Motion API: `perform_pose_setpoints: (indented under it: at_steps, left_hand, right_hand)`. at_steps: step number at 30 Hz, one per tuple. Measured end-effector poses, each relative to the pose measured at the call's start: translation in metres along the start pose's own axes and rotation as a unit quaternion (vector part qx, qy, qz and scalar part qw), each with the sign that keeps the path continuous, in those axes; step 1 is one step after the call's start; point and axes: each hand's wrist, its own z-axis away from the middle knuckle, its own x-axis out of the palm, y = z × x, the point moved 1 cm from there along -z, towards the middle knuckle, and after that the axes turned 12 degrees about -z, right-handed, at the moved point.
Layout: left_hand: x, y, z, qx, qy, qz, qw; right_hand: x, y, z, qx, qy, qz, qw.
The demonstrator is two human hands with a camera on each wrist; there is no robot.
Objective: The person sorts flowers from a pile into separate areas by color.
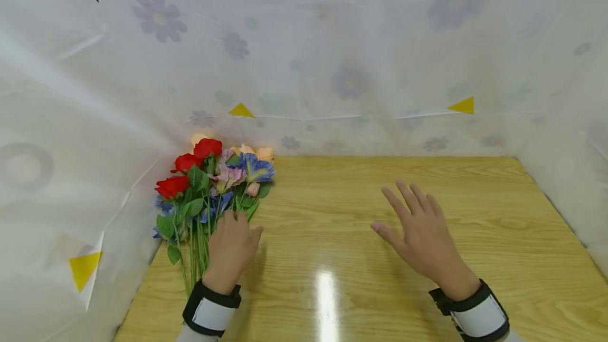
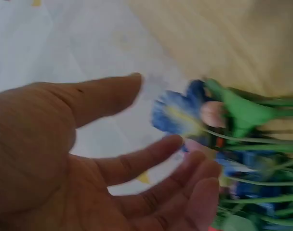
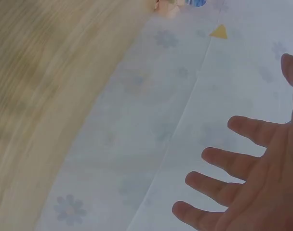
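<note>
A pile of artificial flowers with green stems lies at the left of the table. Among them are red roses (image 1: pixel 173 187), a blue flower (image 1: pixel 257 167), a pink-purple flower (image 1: pixel 228 177) and peach blooms (image 1: pixel 264 154). Over the stems is my left hand (image 1: pixel 232 247), its fingers loosely bent and the thumb apart. In the left wrist view the fingertips come close to the blue flower (image 2: pixel 178 113) and pink bud (image 2: pixel 213 114); nothing is pinched, and contact cannot be told. My right hand (image 1: pixel 424 234) hovers above the table on the right, fingers spread, holding nothing.
The wooden table (image 1: pixel 332 215) carries a light glare near its front. A whitish flower-patterned sheet (image 1: pixel 304 57) rises behind it and at both sides. Yellow triangles (image 1: pixel 85 269) mark the sheet. Both wrists wear black-and-white bands (image 1: pixel 212 310).
</note>
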Motion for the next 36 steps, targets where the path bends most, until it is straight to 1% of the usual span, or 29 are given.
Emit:
perform_pose_setpoints:
  at_steps: [2,4,7,9,11,13,15,19,21,23,24,25,27,29,31,32,34,36]
  left_hand:
    - [0.008,-0.012,0.008,-0.036,-0.002,0.007,0.9993]
    - [0.017,-0.020,0.016,-0.053,0.001,0.013,0.9985]
    - [0.033,-0.024,0.025,-0.048,0.011,0.022,0.9985]
    - [0.042,-0.024,0.029,-0.032,0.021,0.019,0.9991]
    - [0.049,-0.024,0.031,-0.026,0.035,0.021,0.9988]
    - [0.052,-0.025,0.031,-0.030,0.039,0.037,0.9981]
    - [0.052,-0.026,0.028,-0.038,0.035,0.065,0.9965]
    - [0.044,-0.025,0.019,-0.047,0.001,0.139,0.9892]
    - [0.036,-0.018,0.014,-0.045,0.003,0.170,0.9844]
    - [0.025,-0.007,0.012,-0.036,0.016,0.211,0.9766]
    - [0.019,0.001,0.011,-0.025,0.030,0.232,0.9718]
    - [0.012,0.009,0.011,-0.015,0.037,0.258,0.9654]
    - [0.000,0.026,0.012,0.016,0.046,0.316,0.9474]
    - [-0.012,0.044,0.015,0.050,0.038,0.375,0.9250]
    - [-0.021,0.060,0.020,0.082,0.022,0.419,0.9042]
    - [-0.024,0.067,0.022,0.100,0.018,0.433,0.8956]
    - [-0.030,0.080,0.028,0.138,0.017,0.446,0.8840]
    - [-0.032,0.092,0.032,0.176,0.031,0.440,0.8800]
  right_hand:
    - [0.003,-0.004,0.001,-0.013,0.009,-0.018,1.000]
    - [0.007,-0.008,0.002,-0.025,0.017,-0.035,0.999]
    - [0.012,-0.012,0.005,-0.037,0.020,-0.047,0.998]
    - [0.015,-0.014,0.006,-0.038,0.016,-0.052,0.998]
    - [0.017,-0.015,0.008,-0.036,0.010,-0.053,0.998]
    - [0.018,-0.015,0.008,-0.033,0.006,-0.053,0.998]
    - [0.020,-0.015,0.008,-0.031,0.003,-0.057,0.998]
    - [0.023,-0.016,0.007,-0.032,-0.005,-0.081,0.996]
    - [0.025,-0.018,0.007,-0.026,-0.013,-0.108,0.994]
    - [0.027,-0.022,0.009,-0.005,-0.028,-0.152,0.988]
    - [0.027,-0.025,0.010,0.011,-0.037,-0.180,0.983]
    - [0.028,-0.029,0.011,0.028,-0.046,-0.210,0.976]
    - [0.030,-0.037,0.013,0.059,-0.063,-0.275,0.957]
    - [0.033,-0.047,0.014,0.083,-0.080,-0.337,0.934]
    - [0.036,-0.057,0.014,0.094,-0.099,-0.389,0.911]
    - [0.038,-0.062,0.014,0.096,-0.109,-0.410,0.900]
    - [0.041,-0.072,0.014,0.098,-0.132,-0.455,0.875]
    - [0.044,-0.079,0.015,0.093,-0.150,-0.507,0.844]
